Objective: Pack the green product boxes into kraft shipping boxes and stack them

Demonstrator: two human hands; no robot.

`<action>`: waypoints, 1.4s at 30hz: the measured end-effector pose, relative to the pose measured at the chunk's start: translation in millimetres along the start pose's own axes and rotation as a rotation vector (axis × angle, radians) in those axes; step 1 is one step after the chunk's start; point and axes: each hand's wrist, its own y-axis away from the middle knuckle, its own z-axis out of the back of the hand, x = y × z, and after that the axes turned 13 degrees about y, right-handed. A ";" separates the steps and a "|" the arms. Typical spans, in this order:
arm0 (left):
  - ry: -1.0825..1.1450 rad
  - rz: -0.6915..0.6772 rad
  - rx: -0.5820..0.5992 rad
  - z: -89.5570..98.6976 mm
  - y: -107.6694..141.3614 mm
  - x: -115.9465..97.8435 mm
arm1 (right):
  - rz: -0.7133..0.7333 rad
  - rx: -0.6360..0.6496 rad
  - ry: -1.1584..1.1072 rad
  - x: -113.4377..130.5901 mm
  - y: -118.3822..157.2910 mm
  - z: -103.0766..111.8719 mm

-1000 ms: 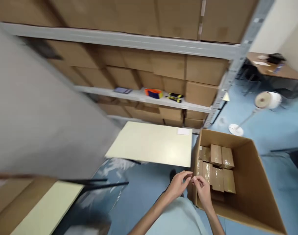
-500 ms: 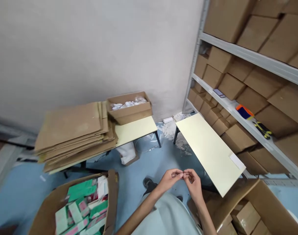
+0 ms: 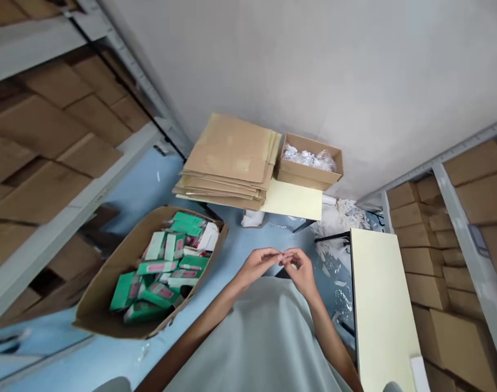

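Observation:
My left hand (image 3: 256,267) and my right hand (image 3: 302,273) meet in front of my body, with thumbs and fingertips pinched together and touching. Anything between the fingertips is too small or hidden to make out. To the left of the hands, a large open carton (image 3: 103,283) stands on the floor with many green and white small boxes (image 3: 156,267) in it. Beyond the hands is a low cream table (image 3: 293,198), which bears a stack of flattened cardboard (image 3: 234,147) and an open box (image 3: 307,178) of white, plastic-wrapped items.
At the right stands a second cream table (image 3: 382,299) with a white piece (image 3: 418,373) near its front end. Racks of brown cartons (image 3: 423,275) line both sides. White scraps and clear plastic (image 3: 340,218) litter the blue floor (image 3: 240,239).
My view has swung left, bringing the left rack and more of the green-box carton into sight. Both hands stay pinched together in front of my body.

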 end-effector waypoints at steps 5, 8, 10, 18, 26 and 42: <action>0.151 -0.033 -0.332 38.2 -0.4 -8.8 | 0.017 0.366 0.070 5.9 -77.3 -27.6; 0.208 -0.081 -0.518 45.5 0.7 -12.5 | 0.046 0.575 0.097 9.2 -120.5 -41.9; 0.227 -0.116 -0.649 45.6 1.7 -14.1 | 0.067 0.719 0.102 12.0 -145.9 -51.5; 0.403 -0.167 -1.076 30.6 10.2 -4.4 | 0.070 1.213 0.159 26.5 -201.6 -95.8; 0.534 -0.209 -1.193 66.7 30.2 1.5 | 0.089 1.361 0.287 40.5 -206.8 -165.5; 0.666 -0.112 -1.084 260.5 140.3 79.7 | -0.075 1.394 0.617 -1.9 -145.0 -382.9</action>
